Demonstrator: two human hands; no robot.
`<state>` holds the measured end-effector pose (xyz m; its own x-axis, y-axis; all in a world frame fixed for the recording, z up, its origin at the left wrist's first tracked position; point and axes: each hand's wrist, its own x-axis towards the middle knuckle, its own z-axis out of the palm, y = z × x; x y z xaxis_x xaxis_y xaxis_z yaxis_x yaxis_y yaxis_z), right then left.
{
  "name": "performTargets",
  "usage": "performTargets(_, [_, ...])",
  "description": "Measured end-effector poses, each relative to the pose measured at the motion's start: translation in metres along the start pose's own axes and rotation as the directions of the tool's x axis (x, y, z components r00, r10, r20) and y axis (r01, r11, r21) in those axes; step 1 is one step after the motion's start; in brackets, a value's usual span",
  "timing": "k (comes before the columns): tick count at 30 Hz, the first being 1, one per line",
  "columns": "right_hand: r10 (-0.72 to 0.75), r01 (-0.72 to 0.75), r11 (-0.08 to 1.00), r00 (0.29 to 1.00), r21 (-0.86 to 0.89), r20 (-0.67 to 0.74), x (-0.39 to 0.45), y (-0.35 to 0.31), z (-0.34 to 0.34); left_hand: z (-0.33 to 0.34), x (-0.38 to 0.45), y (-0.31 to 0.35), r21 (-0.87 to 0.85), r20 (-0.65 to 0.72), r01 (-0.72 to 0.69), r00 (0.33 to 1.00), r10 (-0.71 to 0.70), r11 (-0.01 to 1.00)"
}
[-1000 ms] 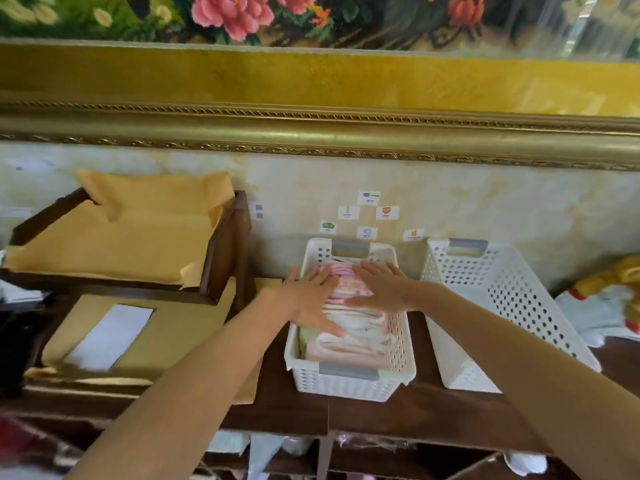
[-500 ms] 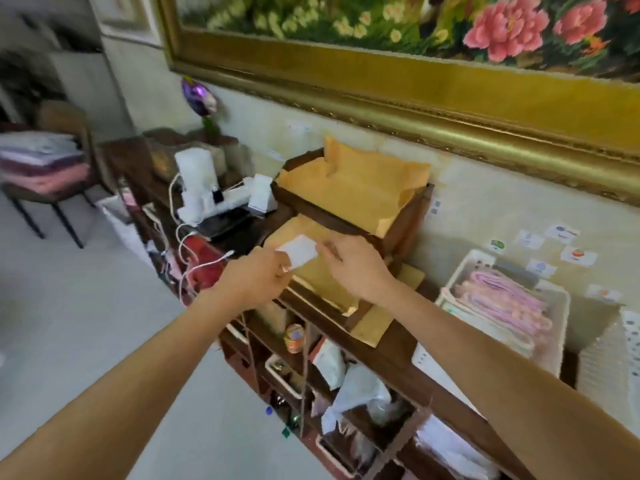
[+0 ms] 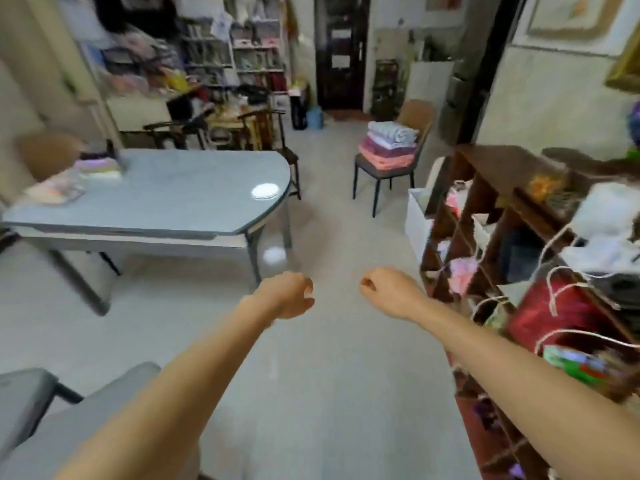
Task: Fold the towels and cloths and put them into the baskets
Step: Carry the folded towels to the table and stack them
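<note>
My left hand and my right hand hang in the air over the bare floor, fingers loosely curled, holding nothing. A stack of folded towels, white, purple and pink, lies on a dark chair far ahead across the room. Several pale cloths lie on the far left end of a grey table, well to the left of my hands. No basket is in view.
A dark wooden shelf unit crammed with bags, cords and a red bag runs along the right. A grey seat sits at the bottom left. Open floor stretches ahead between table and shelf.
The view swung left, away from the wall and baskets, into the room. Both hands left the folded cloths in the basket, passed the brown paper on the shelf, and now hang free.
</note>
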<state>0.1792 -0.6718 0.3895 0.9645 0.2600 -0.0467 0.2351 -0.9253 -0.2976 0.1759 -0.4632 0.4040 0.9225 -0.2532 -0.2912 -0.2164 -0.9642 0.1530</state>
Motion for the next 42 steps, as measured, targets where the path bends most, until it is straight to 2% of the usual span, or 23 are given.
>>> performTargets(6, [-0.239, 0.240, 0.971, 0.967, 0.000, 0.087, 0.148, -0.122, 0.035, -0.024, 0.016, -0.173, -0.078, -0.021, 0.261, 0.964, -0.264, 0.962])
performTargets(10, [-0.371, 0.369, 0.928, 0.916, 0.043, 0.155, 0.245, -0.196, 0.063, -0.030, 0.030, -0.278, -0.147, -0.017, 0.445, 0.892, -0.453, 0.883])
performTargets(13, [-0.485, 0.482, 0.874, 0.855, 0.064, 0.184, 0.334, -0.254, 0.084, -0.040, 0.047, -0.352, -0.284, -0.055, 0.559, 0.802, -0.595, 0.779])
performTargets(17, [-0.540, 0.522, 0.841, 0.799, 0.142, 0.263, 0.435, -0.318, 0.103, -0.056, 0.057, -0.429, -0.515, -0.026, 0.643, 0.649, -0.760, 0.566])
performTargets(20, [-0.576, 0.558, 0.816, 0.760, 0.150, 0.301, 0.513, -0.376, 0.117, -0.065, 0.067, -0.492, -0.675, -0.004, 0.627, 0.523, -0.852, 0.388])
performTargets(23, [-0.595, 0.579, 0.800, 0.734, 0.157, 0.326, 0.580, -0.435, 0.139, -0.067, 0.077, -0.557, -0.735, 0.021, 0.616, 0.440, -0.898, 0.284])
performTargets(26, [-0.593, 0.571, 0.803, 0.733, 0.171, 0.332, 0.640, -0.490, 0.164, -0.071, 0.089, -0.625, -0.798, 0.033, 0.567, 0.383, -0.923, 0.206])
performTargets(29, [-0.596, 0.559, 0.803, 0.753, 0.208, 0.278, 0.692, -0.542, 0.186, -0.077, 0.103, -0.697, -0.875, 0.055, 0.470, 0.341, -0.938, 0.120])
performTargets(33, [-0.533, 0.470, 0.836, 0.819, 0.283, 0.215, 0.767, -0.623, 0.209, -0.108, 0.126, -0.805, -0.938, 0.087, 0.345, 0.351, -0.932, 0.042])
performTargets(36, [-0.471, 0.388, 0.858, 0.856, 0.337, 0.214, 0.819, -0.677, 0.221, -0.132, 0.142, -0.871, -0.970, 0.136, 0.235, 0.336, -0.932, -0.057])
performTargets(42, [-0.432, 0.318, 0.871, 0.860, 0.375, 0.273, 0.917, -0.772, 0.249, -0.160, 0.194, -0.984, -0.967, 0.254, 0.128, 0.359, -0.898, -0.222])
